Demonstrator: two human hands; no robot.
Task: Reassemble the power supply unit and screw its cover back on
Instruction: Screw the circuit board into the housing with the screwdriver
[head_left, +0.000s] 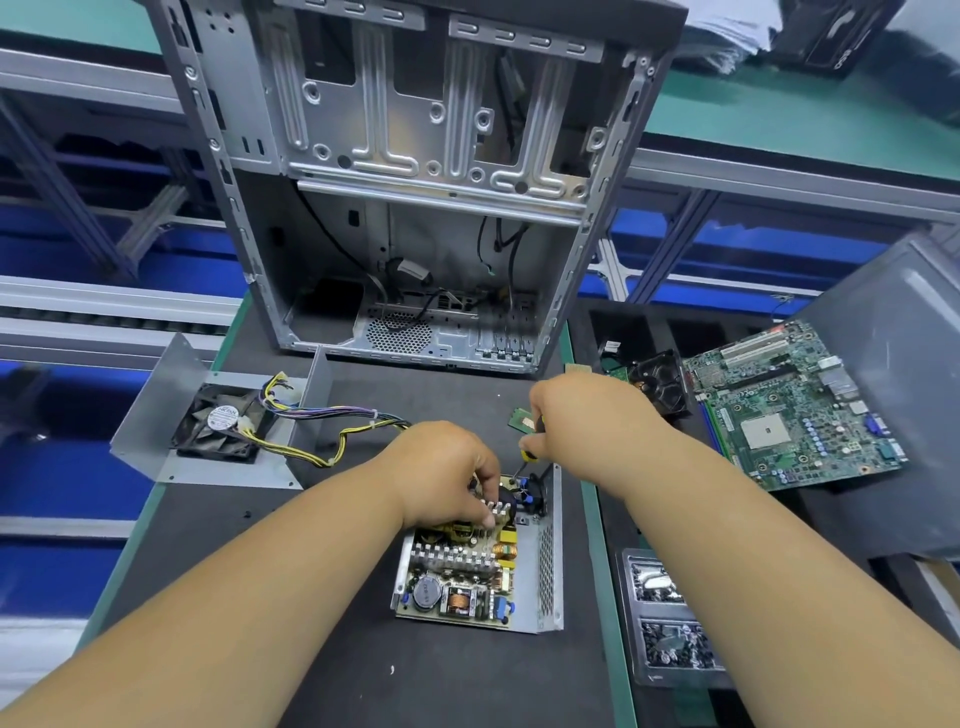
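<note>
The open power supply base (549, 571) lies on the dark mat, its circuit board (460, 577) exposed with heat sinks and coils. My left hand (441, 470) rests on the board's far end, fingers curled down onto a heat sink. My right hand (582, 415) grips a black and yellow screwdriver (529, 455), tip down at the board's far right corner. The grey metal cover (150, 415) with its black fan (223, 423) lies to the left, joined to the board by a bundle of coloured wires (332, 415).
An empty computer case (415, 182) stands open behind the work area. A motherboard (789, 405) and a black cooler fan (662, 387) lie at the right. Clear trays of screws (665, 618) sit at the lower right. A small green module (521, 420) lies near my right hand.
</note>
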